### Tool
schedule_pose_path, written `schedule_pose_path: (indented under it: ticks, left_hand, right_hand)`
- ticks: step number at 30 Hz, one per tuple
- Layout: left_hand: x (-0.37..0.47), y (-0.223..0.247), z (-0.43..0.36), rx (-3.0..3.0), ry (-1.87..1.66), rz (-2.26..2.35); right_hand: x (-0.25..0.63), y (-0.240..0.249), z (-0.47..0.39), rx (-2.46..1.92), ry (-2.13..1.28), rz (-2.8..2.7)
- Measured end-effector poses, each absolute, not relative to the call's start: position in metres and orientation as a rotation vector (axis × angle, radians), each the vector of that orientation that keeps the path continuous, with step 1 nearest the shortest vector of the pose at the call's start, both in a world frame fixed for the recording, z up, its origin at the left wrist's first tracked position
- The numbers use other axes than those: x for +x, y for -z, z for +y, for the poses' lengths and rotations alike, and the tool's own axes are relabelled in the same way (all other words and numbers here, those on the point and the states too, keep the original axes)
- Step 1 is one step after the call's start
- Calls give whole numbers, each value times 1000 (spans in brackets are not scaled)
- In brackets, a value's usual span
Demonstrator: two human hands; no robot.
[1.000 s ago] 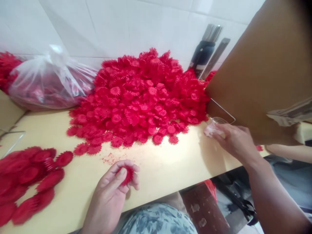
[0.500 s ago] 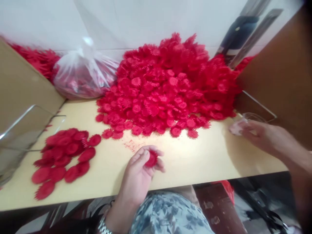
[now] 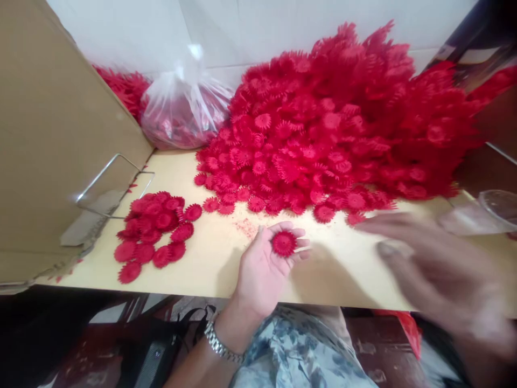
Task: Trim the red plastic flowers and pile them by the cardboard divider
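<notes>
Disc (image 3: 284, 244), red, on left hand (image 3: 260, 275), bottle label (image 3: 479, 55) blurred

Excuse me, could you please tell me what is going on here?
One red, toothed disc rests on the upturned left hand. The right hand is blurred, with its thumb and fingers apart, and appears to hold nothing. A large heap of similar red pieces lies beyond the hands, and a smaller pile lies to the left.
</notes>
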State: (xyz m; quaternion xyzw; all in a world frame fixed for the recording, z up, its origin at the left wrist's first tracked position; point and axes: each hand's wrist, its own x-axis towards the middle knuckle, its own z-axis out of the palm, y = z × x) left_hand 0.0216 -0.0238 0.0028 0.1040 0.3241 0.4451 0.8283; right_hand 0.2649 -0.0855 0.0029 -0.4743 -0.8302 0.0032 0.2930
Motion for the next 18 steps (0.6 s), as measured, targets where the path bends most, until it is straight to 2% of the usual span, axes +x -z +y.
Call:
schedule_pose_path:
  ticks: [3,6,12,18]
  left_hand:
    - [24,-8,-25,146,-914,724]
    - [22,-8,-25,96,-930,759]
    - [15,-1,-25,133,-996,710]
    - [16,-2,-31,217,-1083,743]
  right_hand:
    - [181,8,-51,-1043,26,-2320]
    - [137,15,-44,-976,89,-2340]
    - [144,17,-61,-960,-141,-2355]
    - [146,18,-57,-973,-45,-2321]
